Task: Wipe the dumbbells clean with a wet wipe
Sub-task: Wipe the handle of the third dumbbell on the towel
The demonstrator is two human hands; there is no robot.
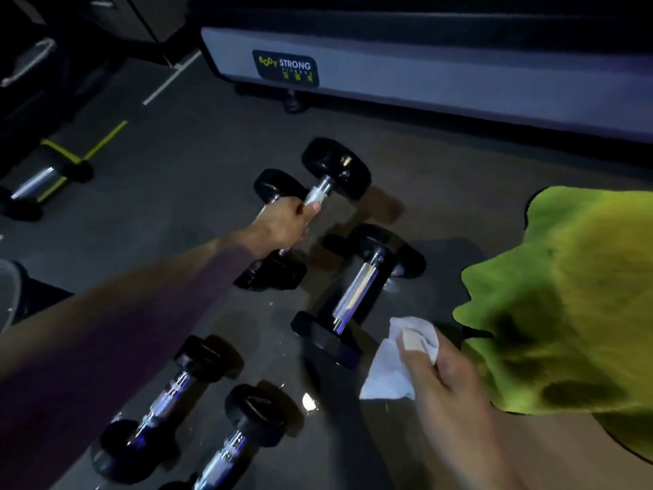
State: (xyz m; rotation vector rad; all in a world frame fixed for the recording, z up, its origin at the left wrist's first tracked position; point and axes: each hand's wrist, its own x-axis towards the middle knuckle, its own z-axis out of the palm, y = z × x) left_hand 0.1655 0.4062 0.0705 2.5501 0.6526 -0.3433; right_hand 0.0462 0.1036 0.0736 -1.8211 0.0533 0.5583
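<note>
Several black dumbbells with chrome handles lie on the dark gym floor. My left hand point(282, 224) is closed around the handle of the far dumbbell point(335, 168); its near head rests on the floor. Behind that dumbbell, a further black head point(275, 187) shows. To the right lies a larger dumbbell point(357, 288), untouched. My right hand point(434, 366) holds a crumpled white wet wipe point(392, 369) just beside that dumbbell's near head. Two more dumbbells point(166, 401) point(243, 436) lie at the lower left under my left forearm.
A grey machine base point(459, 83) labelled "Body Strong" runs along the back. A yellow-green blurred patch point(572, 295) covers the right side. Another chrome-handled weight on a yellow-framed rack point(39, 182) sits at far left. A small wet glint point(309, 401) marks the floor.
</note>
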